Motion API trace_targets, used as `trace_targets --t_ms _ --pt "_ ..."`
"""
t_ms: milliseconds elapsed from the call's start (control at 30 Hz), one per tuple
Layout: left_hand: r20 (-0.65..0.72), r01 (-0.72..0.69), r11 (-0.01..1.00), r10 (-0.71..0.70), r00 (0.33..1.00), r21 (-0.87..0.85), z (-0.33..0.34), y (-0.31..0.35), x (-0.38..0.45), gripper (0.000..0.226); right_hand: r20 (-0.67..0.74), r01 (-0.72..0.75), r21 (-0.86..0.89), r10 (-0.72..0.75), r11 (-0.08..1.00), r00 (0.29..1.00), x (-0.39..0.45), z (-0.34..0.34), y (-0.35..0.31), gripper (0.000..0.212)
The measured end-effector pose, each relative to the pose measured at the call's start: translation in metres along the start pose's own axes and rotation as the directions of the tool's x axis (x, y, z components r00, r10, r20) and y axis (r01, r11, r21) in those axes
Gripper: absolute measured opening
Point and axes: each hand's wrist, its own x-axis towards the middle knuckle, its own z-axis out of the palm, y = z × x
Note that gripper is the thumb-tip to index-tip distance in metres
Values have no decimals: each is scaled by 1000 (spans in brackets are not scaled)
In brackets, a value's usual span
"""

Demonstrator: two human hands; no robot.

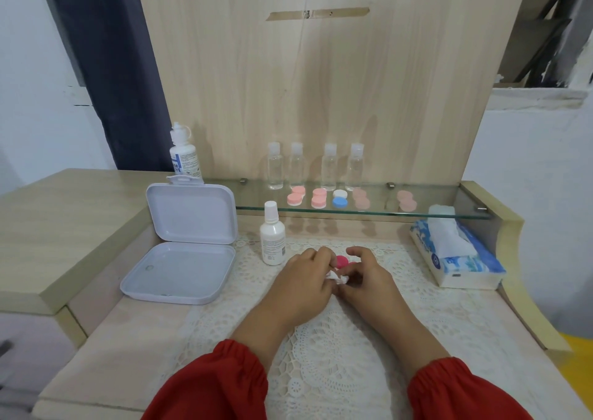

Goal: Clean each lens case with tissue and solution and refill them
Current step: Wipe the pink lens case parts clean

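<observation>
A red lens case sits on the lace mat between my hands, mostly hidden by my fingers. My left hand pinches a crumpled white tissue against the case. My right hand curls round the case from the right and holds it. A white solution bottle stands just left of my hands. Several more lens cases lie on the glass shelf: pink ones, a white and blue one, and pale pink ones.
An open white plastic box lies at the left, with a larger solution bottle behind it. Several clear small bottles stand at the back of the shelf. A tissue box sits at the right.
</observation>
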Motion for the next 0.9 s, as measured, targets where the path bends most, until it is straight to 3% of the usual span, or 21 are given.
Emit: trace_targets --t_ms 67,133,233,300,367,533,667,833,900 --pt "12 24 1000 -24 1000 -20 3 -1 2 22 7 -3 -16 4 1000 1000 0 0 -1 66" --pt "25 92 980 -89 996 -178 6 0 4 20 14 -8 -19 8 1000 1000 0 1 -1 67" --pt "4 221 823 -257 966 -523 4 2 7 26 16 -11 -10 11 1000 1000 1 0 1 66" --pt "-121 186 747 -336 934 -639 -1 -1 5 24 19 -13 -2 13 1000 1000 0 0 0 64" --pt "-187 109 821 -254 949 -560 -2 -4 1 22 15 -14 16 14 1000 1000 0 0 1 62" --pt "-115 20 953 -57 992 -303 5 -1 1 22 9 -19 21 19 1000 1000 0 0 0 60" --pt "-11 -3 985 1 1000 -170 3 -4 1 27 -7 -11 3 11 1000 1000 1 1 2 63" --pt "-38 -43 995 47 998 95 0 2 2 23 -16 -12 8 12 1000 1000 1 1 0 59" --pt "-45 -52 991 58 997 124 -1 6 4 23 -16 -11 -3 11 1000 1000 0 1 1 59"
